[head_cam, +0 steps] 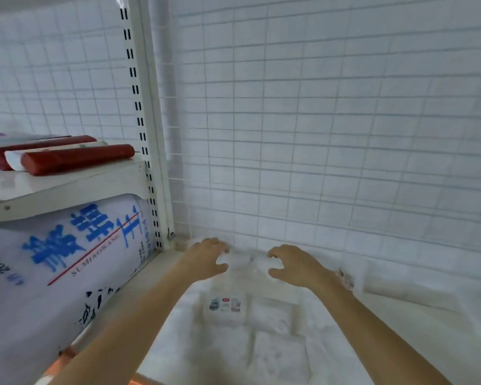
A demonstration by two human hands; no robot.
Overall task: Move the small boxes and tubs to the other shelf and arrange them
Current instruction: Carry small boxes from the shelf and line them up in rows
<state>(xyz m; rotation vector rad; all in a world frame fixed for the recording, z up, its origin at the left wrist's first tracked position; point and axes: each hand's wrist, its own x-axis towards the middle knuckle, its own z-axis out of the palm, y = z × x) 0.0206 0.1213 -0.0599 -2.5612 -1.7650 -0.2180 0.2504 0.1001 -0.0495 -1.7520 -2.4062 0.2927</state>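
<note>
Two bare hands reached deep into a white shelf bay, toward the back corner where the wire-grid back panel met the shelf floor. To the left of the hands rose the slotted white upright, and beyond it a large white sack with blue lettering leaned under a higher shelf board. On that board lay two dark red rolls, well above and left of the hands.

The left hand and the right hand faced each other, palms inward, fingers curled like claws, with a gap between them. In that gap sat a pale, blurred white pack at the rear of the shelf floor; the picture was too washed out to tell whether either grip touched it or pinched it. The fingers looked half spread rather than pressed together.

Nearer the camera than the hands, between the forearms, lay a white tub with a small printed label, flat on the shelf floor among other faint white packs whose edges were hard to make out. Both forearms ran in from the lower edge, converging toward the corner.
</note>
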